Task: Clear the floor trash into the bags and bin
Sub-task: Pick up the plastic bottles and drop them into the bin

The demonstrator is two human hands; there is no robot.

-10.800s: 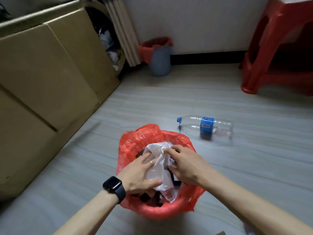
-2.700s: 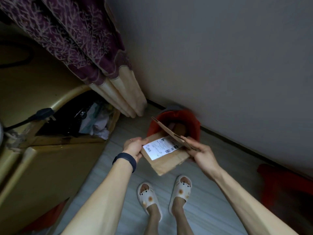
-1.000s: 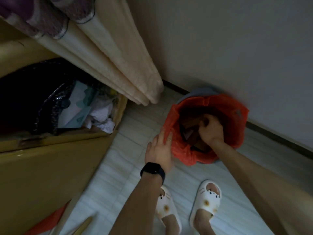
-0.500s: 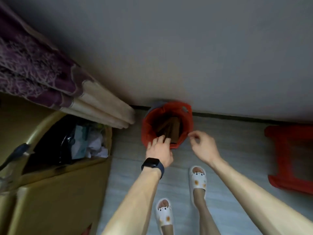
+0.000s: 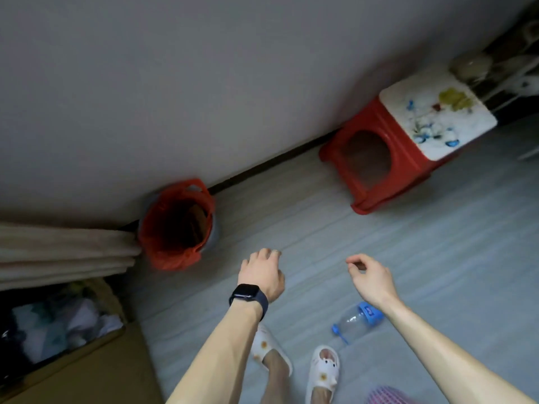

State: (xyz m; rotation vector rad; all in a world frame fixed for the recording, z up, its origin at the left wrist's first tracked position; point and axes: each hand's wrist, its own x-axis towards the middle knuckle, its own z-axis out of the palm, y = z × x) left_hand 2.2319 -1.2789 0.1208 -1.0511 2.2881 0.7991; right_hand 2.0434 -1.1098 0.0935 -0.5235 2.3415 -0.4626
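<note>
A grey bin lined with a red bag (image 5: 175,246) stands against the wall, brown cardboard showing inside it. My left hand (image 5: 262,272), with a dark watch on the wrist, hangs in the air to the right of the bin, fingers loosely curled and holding nothing. My right hand (image 5: 369,277) hovers further right, also loosely curled and empty. A clear plastic bottle (image 5: 357,319) with a blue label and blue cap lies on the floor below my right forearm, beside my slippered feet.
A red plastic stool (image 5: 390,158) with a flowered top stands by the wall at the right. A cardboard box (image 5: 87,363) holding a black bag of rubbish fills the lower left. Beige curtain folds (image 5: 64,252) hang left of the bin. A pink mesh item (image 5: 388,395) shows at the bottom edge.
Both hands have come away from the bin and drawn back to the right. The view has swung right, bringing the bottle and the stool top into sight.
</note>
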